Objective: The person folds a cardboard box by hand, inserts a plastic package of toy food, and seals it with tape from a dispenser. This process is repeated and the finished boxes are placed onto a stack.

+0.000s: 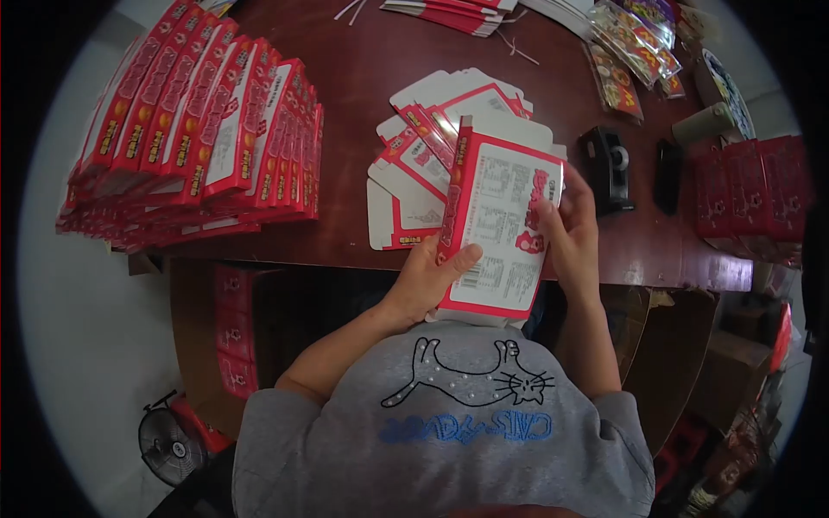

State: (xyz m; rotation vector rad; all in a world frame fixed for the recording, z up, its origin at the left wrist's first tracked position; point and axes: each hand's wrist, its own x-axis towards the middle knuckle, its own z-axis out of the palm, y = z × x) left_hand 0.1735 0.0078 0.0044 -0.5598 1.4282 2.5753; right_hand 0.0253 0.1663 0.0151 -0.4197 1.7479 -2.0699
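Observation:
A red and white printed carton (pixel 503 226) is held in front of my chest, tilted, with its open end flaps showing at top and bottom. My left hand (pixel 429 281) grips its lower left edge, thumb on the printed face and fingers behind. On the right edge my right hand (pixel 573 223) is closed around the carton, its thumb on the face; the fingers behind are partly hidden. Just beyond lie several flat cartons (pixel 414 207), loosely overlapping on the dark red table (pixel 337 129).
At the left rises a large stack of filled-out red cartons (pixel 199 129). A black tape dispenser (pixel 606 168) stands to the right, beside a dark phone-like object (pixel 667 177). Plastic snack packets (pixel 626 56) and wrapped red packs (pixel 751 197) lie farther right. A fan (pixel 175 445) sits on the floor.

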